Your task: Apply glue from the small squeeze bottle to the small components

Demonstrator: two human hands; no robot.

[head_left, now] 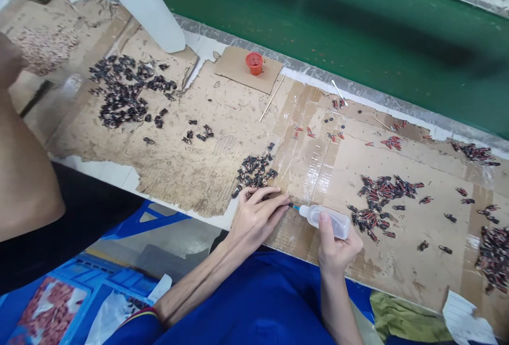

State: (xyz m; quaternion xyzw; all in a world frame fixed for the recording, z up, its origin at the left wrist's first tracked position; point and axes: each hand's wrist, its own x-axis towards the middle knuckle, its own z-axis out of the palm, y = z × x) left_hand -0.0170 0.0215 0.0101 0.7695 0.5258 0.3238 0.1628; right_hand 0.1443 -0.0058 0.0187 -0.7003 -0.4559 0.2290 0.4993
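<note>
My right hand [338, 247] grips a clear plastic squeeze bottle [329, 220] with a thin blue nozzle tip that points left. At the tip, my left hand [256, 215] pinches a small dark part [291, 204] between its fingertips; nozzle and part look to be touching. Just beyond my left hand lies a heap of small black parts [256, 169], some right by the fingers. To the right of the bottle is a pile of black-and-red parts [379, 196].
Cardboard [191, 175] covers the bench. A red cup [254, 62], a wooden stick [272, 98] and a cotton swab [339, 92] lie toward the back. A larger black heap [123, 93] is at left, near another person's arm [24, 175]. Blue crates [79, 292] stand below.
</note>
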